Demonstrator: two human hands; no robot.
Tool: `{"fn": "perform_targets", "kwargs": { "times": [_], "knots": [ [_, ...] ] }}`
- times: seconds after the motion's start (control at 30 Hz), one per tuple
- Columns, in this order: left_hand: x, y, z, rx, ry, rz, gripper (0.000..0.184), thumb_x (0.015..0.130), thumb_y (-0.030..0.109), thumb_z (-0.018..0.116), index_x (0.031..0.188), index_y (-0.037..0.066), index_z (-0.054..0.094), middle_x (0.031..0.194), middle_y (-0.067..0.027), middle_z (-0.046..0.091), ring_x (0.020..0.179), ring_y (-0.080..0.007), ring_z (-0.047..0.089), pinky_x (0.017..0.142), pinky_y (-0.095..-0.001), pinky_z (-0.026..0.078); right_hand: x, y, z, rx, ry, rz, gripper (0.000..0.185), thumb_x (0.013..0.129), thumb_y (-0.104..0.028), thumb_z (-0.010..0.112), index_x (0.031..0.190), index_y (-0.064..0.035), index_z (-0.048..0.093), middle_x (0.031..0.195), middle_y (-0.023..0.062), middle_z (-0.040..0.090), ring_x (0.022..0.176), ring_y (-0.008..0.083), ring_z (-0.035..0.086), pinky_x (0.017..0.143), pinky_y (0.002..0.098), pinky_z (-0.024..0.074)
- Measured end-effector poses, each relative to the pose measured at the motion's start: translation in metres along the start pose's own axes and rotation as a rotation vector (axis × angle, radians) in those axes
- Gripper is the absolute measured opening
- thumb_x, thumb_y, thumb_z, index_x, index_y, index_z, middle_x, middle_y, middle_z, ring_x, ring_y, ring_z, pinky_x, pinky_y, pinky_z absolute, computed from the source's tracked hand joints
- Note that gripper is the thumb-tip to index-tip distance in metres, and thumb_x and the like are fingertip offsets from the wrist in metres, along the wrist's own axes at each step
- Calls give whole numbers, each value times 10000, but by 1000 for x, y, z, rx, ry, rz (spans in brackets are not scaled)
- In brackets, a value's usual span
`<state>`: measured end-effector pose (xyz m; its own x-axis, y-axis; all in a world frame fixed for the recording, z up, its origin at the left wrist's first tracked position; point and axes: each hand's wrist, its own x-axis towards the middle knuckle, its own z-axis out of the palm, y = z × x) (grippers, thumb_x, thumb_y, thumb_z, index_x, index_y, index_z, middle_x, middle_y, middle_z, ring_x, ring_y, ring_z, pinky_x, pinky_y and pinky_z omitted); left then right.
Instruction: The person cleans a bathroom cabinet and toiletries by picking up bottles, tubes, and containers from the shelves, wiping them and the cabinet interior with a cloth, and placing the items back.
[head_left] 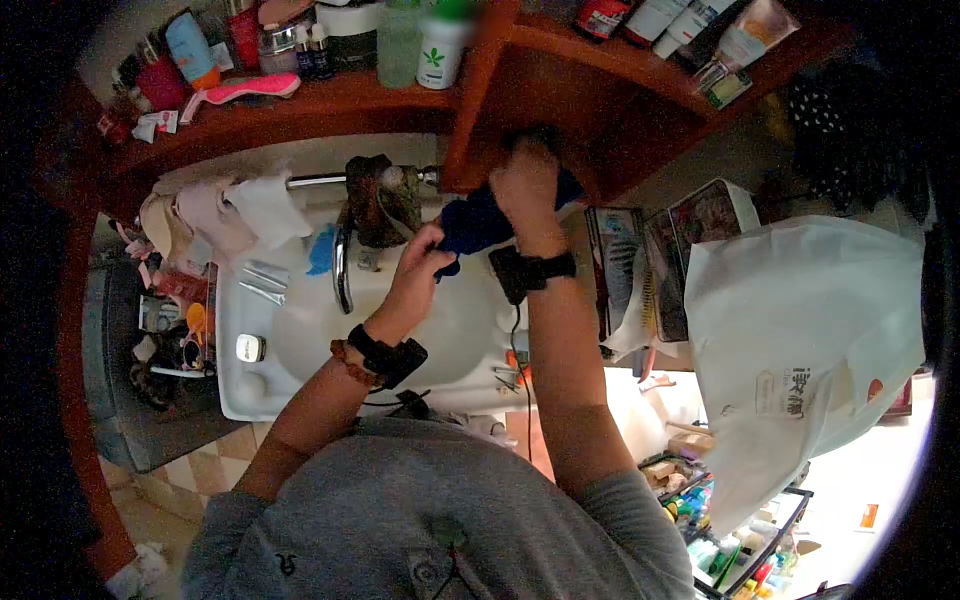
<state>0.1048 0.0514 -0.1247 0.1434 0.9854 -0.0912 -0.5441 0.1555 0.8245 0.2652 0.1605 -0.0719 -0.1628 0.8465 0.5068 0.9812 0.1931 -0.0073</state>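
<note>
A dark blue cloth [476, 222] stretches between my two hands above the back right of the white sink [300, 395]. My left hand [415, 275] is closed on its lower left end, thumb and fingers pinching the fabric. Higher up, my right hand [528, 190] is closed over the cloth's other end, in front of a wooden shelf compartment [590, 110]. Something dark shows just beyond the right knuckles; I cannot make out what it is. Left of the cloth, a curved chrome faucet [343, 265] reaches over the basin, with a brown cloth-like bundle [380, 200] beside it.
Bottles and tubes line the shelf, including a white bottle with a green cap [440, 50] and a pink hairbrush [245, 88]. Pale cloths [265, 210] hang at the sink's back left. A small white jar [250, 348] sits on the rim. A large white bag [800, 320] hangs at right.
</note>
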Motion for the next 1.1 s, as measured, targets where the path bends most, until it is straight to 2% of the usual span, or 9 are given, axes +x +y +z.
{"fn": "perform_targets", "kwargs": {
  "times": [0.13, 0.33, 0.4, 0.53, 0.63, 0.73, 0.77, 0.87, 1.1],
  "knots": [
    [1, -7, -15, -38, -94, -23, 213, 783, 72, 557, 995, 93, 548, 1013, -3, 585, 968, -148, 542, 874, -269, 398, 2, -14, -1, 250, 38, -12, 390, 711, -75, 586, 1060, 90, 533, 943, 291, 576, 882, 420, 573, 795, 481, 467],
    [-10, -2, -12, -68, -30, -37, 213, 790, 56, 545, 1001, 82, 531, 1026, 1, 557, 970, -136, 521, 875, -280, 400, 14, -26, -9, 423, -276, 99, 488, 749, -37, 534, 1209, 85, 426, 1033, 301, 576, 978, 465, 550, 879, 484, 445],
    [-15, 8, 2, -64, -43, 13, 89, 807, 42, 515, 883, 79, 487, 985, 27, 491, 904, -95, 465, 837, -252, 373, 21, -23, -2, 507, -291, 73, 496, 759, -27, 511, 1238, 61, 415, 1089, 288, 568, 1040, 446, 537, 902, 465, 440],
    [-18, 6, 3, -59, 1, -25, 80, 813, 48, 522, 880, 77, 490, 958, 28, 498, 884, -96, 471, 823, -248, 376, 21, -12, -13, 672, -363, 26, 498, 784, 9, 447, 1281, 0, 416, 1241, 243, 526, 1173, 358, 504, 977, 407, 402],
    [-16, 10, -1, -32, -75, -1, 76, 815, 50, 523, 880, 79, 496, 933, 24, 500, 870, -94, 472, 821, -241, 370, 24, 15, -20, 1045, -572, -47, 488, 822, 21, 405, 1308, -24, 411, 1327, 192, 482, 1219, 292, 477, 1032, 370, 349],
    [-13, 7, -10, -33, -62, -8, 73, 815, 51, 520, 880, 80, 502, 914, 20, 499, 851, -94, 469, 818, -237, 368, 23, 6, -26, 834, -455, 129, 449, 859, 7, 380, 1302, -45, 432, 1327, 154, 492, 1200, 266, 492, 1042, 354, 332],
    [-17, 11, -9, -35, -39, -35, 73, 815, 52, 519, 881, 80, 506, 908, 18, 498, 844, -94, 469, 815, -237, 369, 21, 0, -23, 949, -428, 170, 399, 880, -32, 394, 1274, -37, 457, 1309, 163, 507, 1197, 289, 494, 1026, 361, 349],
    [1, -1, -22, -66, -29, 29, 93, 811, 53, 518, 903, 64, 528, 922, 7, 514, 842, -103, 485, 802, -237, 384, 30, -12, -6, 721, -356, 84, 379, 868, -46, 413, 1241, -20, 474, 1277, 188, 525, 1194, 313, 493, 1008, 367, 369],
    [-7, 5, -15, -75, 47, -71, 364, 780, 28, 554, 1142, 70, 543, 1084, -41, 594, 953, -186, 597, 814, -247, 461, 20, -1, 8, 867, -335, -25, 339, 789, 25, 413, 1118, 8, 497, 1106, 162, 587, 1128, 294, 533, 970, 345, 394]
  ]
}}
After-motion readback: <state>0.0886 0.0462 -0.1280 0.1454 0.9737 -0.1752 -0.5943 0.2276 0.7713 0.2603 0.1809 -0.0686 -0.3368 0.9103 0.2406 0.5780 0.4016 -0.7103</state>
